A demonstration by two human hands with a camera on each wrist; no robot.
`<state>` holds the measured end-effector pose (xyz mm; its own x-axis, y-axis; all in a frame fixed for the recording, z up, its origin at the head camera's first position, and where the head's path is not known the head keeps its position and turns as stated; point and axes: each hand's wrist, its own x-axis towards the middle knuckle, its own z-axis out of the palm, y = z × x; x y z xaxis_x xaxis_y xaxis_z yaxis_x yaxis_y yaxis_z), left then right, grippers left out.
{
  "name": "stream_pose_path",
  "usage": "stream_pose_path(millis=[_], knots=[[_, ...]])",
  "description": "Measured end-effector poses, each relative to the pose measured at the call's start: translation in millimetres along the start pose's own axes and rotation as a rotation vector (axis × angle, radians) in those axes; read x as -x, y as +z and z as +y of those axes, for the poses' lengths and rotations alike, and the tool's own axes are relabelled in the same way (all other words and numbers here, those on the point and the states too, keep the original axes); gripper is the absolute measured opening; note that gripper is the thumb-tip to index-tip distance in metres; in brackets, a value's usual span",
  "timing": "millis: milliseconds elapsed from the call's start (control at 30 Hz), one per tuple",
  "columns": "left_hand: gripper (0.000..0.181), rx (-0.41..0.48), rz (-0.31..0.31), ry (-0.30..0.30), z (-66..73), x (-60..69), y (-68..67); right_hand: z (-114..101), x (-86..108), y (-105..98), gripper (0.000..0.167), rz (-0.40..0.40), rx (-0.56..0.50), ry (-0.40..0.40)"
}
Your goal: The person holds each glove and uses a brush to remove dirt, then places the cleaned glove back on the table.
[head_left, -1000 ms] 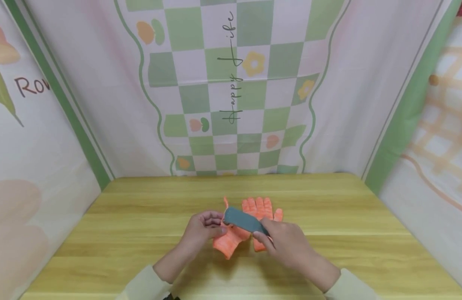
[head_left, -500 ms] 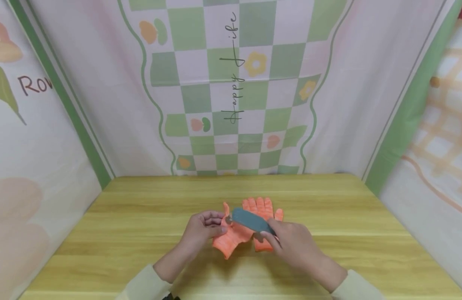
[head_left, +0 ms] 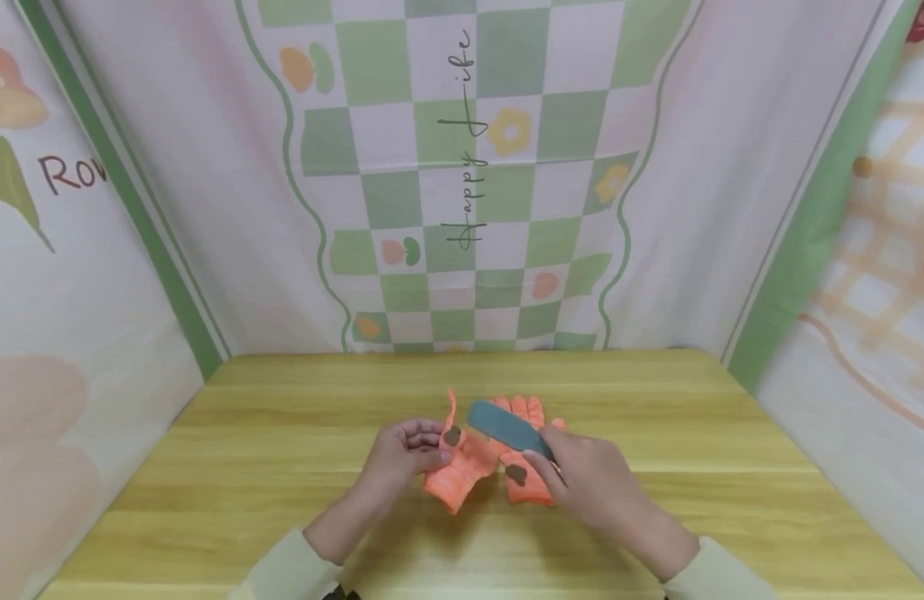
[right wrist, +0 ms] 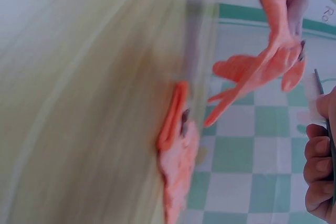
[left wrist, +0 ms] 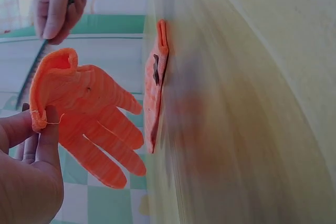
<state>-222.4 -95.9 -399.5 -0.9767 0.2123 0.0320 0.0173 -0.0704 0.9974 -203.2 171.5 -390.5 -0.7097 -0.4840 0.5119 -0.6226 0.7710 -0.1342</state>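
My left hand pinches an orange knitted glove near its cuff and holds it above the table; its fingers hang down in the left wrist view. A dark brown patch shows on this glove. My right hand grips a blue-grey brush by one end. The brush's flat back faces up, and a pale bristle edge shows faintly in the right wrist view. It hovers just right of the held glove, apart from it. Below lies a second orange glove, flat, with another brown patch near its cuff.
The wood-grain table runs under both hands. Behind it hangs a green-and-white checked cloth, with printed cloths at the left and right sides. A small dark object shows at the bottom edge by the left sleeve.
The brush has shifted right and upward, off the held glove, uncovering its brown patch. The patch on the lying glove has also come into sight. My left hand has barely moved.
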Motion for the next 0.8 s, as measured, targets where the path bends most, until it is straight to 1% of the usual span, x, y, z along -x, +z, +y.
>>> stream_pose_path(millis=[167, 300, 400, 633, 800], knots=[[0.032, 0.001, 0.004, 0.009, -1.7, -0.1, 1.8, -10, -7.0, 3, 0.025, 0.051, -0.025, -0.059], [0.032, -0.008, 0.002, 0.010, -2.7, 0.1, 2.9, -15, -8.0, 8, 0.024, 0.043, -0.041, -0.080], [0.031, -0.007, 0.005, 0.011, -3.2, 0.2, 3.6, -16, -6.7, 12, 0.024, 0.034, -0.036, -0.084], [0.033, -0.012, 0.012, 0.016, -5.5, 0.5, 2.8, -12, -4.5, 16, 0.025, 0.051, -0.042, -0.093], [0.036, -0.006, 0.014, 0.012, -7.1, -0.7, 2.3, -8, -2.4, 17, 0.027, 0.045, -0.046, -0.076]])
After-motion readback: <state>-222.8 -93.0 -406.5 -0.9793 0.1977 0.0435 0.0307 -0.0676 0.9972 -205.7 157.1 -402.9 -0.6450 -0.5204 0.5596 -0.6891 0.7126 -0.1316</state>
